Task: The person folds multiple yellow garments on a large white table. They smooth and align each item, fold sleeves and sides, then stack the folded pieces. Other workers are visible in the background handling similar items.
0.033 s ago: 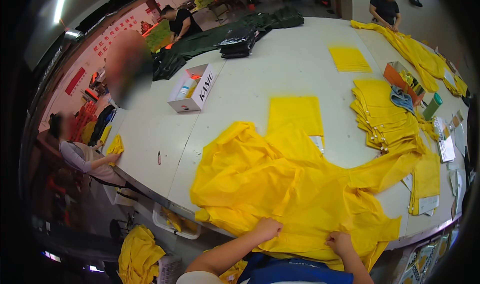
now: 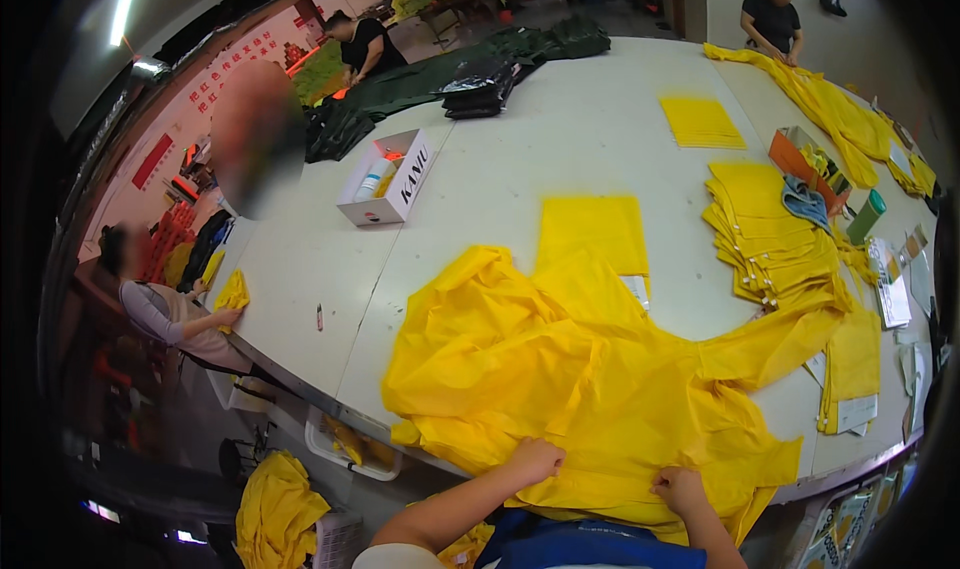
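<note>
Your left hand (image 2: 538,459) and right hand (image 2: 682,488) are gripping the garment (image 2: 600,384). It's sprawling over the near edge of the table (image 2: 500,184), partly hanging. Folded stack (image 2: 755,229) is lying toward the right edge; box (image 2: 408,191) is standing toward the left.

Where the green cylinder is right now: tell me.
In the head view, the green cylinder is toward the right side of the white table, right of the blue cloth and just above the white papers.

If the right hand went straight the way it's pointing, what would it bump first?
The right hand would likely meet more of the rumpled yellow cloth right in front of it, though depth is hard to judge.
</note>
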